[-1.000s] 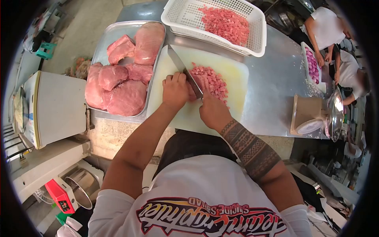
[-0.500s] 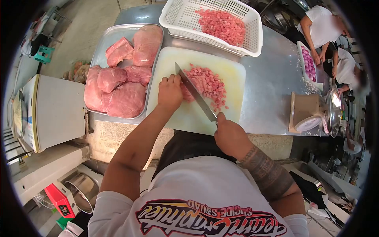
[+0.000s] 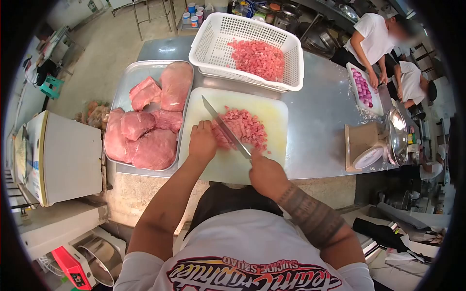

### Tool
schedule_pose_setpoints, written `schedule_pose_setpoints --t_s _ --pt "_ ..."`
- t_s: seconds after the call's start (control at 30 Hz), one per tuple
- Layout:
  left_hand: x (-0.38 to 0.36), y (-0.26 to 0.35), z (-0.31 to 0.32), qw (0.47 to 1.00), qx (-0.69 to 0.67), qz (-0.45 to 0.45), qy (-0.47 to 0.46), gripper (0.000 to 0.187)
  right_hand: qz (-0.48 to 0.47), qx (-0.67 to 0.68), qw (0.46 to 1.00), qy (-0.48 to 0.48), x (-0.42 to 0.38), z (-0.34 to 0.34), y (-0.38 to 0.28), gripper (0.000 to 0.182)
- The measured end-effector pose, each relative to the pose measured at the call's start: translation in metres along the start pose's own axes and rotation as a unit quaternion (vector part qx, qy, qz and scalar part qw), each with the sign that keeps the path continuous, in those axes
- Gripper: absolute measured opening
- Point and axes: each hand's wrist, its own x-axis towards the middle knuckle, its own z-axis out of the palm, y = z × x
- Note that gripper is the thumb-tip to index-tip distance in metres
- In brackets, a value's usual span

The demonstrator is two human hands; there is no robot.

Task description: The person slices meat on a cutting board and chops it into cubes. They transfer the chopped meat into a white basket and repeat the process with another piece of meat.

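Observation:
A pale cutting board [image 3: 262, 115] lies on the steel table, with a heap of diced pink meat [image 3: 245, 127] on it. My right hand [image 3: 266, 173] grips the handle of a long knife [image 3: 223, 126] whose blade slants across the meat toward the upper left. My left hand [image 3: 202, 141] rests with curled fingers on the uncut strip of meat just left of the blade. To the left, a steel tray [image 3: 129, 74] holds several large raw meat slabs [image 3: 145, 136].
A white perforated basket [image 3: 208, 39] of diced meat stands behind the board. A scale with a metal bowl [image 3: 398, 138] sits at the table's right edge. Two people [image 3: 376, 36] work at the far right beside a tray of purple pieces [image 3: 363, 87]. A white box [image 3: 63, 155] stands left.
The knife was drawn back toward me and then pushed forward again through the meat. My left hand stayed on the strip. The view has tilted, showing more of the far table.

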Motion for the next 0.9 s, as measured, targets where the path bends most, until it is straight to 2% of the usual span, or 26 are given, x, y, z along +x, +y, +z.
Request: schedule_pose_setpoints --t_s 0.1,0.2,0.3,0.4,0.47,0.6,0.8,0.9 --pt "-0.002 0.003 -0.003 1.0 0.019 0.016 -0.001 0.026 0.004 -0.056 0.996 -0.07 -0.03 -0.021 -0.006 0.033" --pt "-0.002 0.002 0.001 1.0 0.016 0.001 -0.002 0.027 -0.001 -0.063 0.994 -0.092 -0.028 -0.015 -0.006 0.037" --pt "-0.002 0.001 0.005 0.999 0.023 -0.006 -0.022 0.027 -0.047 -0.044 0.998 -0.028 0.004 0.028 0.011 0.041" --pt "0.001 -0.002 0.005 1.0 0.014 0.006 -0.002 0.026 -0.047 -0.043 0.998 -0.005 0.042 0.054 0.004 0.043" --pt "-0.002 -0.001 0.001 1.0 -0.009 0.023 0.017 0.025 -0.06 -0.041 0.997 0.019 0.054 0.057 0.005 0.042" --pt "0.001 -0.009 -0.006 0.999 -0.031 -0.01 -0.002 0.02 -0.064 -0.035 0.996 0.05 0.035 0.03 -0.003 0.042" --pt "-0.005 -0.014 -0.001 0.999 -0.02 0.027 0.019 0.019 0.002 -0.063 0.995 -0.077 -0.034 -0.02 -0.022 0.023" --pt "-0.003 -0.017 0.003 0.998 -0.038 0.044 0.035 0.019 -0.028 -0.052 0.997 -0.043 -0.018 0.016 -0.008 0.018"
